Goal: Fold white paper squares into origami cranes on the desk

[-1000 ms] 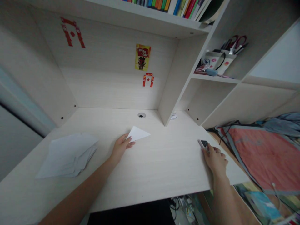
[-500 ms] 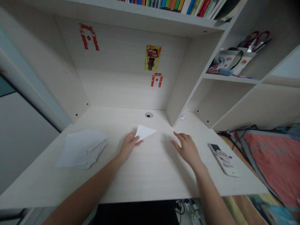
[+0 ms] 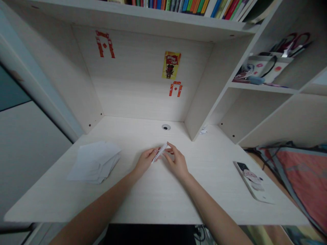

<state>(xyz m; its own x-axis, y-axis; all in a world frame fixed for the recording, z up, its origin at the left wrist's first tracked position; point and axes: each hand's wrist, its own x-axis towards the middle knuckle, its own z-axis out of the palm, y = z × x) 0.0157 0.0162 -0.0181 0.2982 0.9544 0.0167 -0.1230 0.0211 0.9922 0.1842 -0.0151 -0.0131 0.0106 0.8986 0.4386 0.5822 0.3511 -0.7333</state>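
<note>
A small folded piece of white paper (image 3: 160,152) is held above the desk, tilted so that mostly its narrow edge faces me. My left hand (image 3: 145,162) pinches it from the left side. On the other side, my right hand (image 3: 176,161) has its fingertips on the paper's upper edge, thumb and fingers curled around it. Parts of the fingers behind the paper are hidden. To the left on the desk lies a loose stack of white paper sheets (image 3: 95,161).
A phone (image 3: 252,182) with a cartoon picture on its back lies on the right of the white desk (image 3: 143,204). A divider panel (image 3: 217,78) stands behind my right hand. Books (image 3: 194,6) line the upper shelf; a pen holder (image 3: 268,66) with scissors sits at upper right.
My right hand has moved left from open air to grip the paper. The paper has turned from showing a flat triangular face to nearly edge-on. The view has shifted slightly.
</note>
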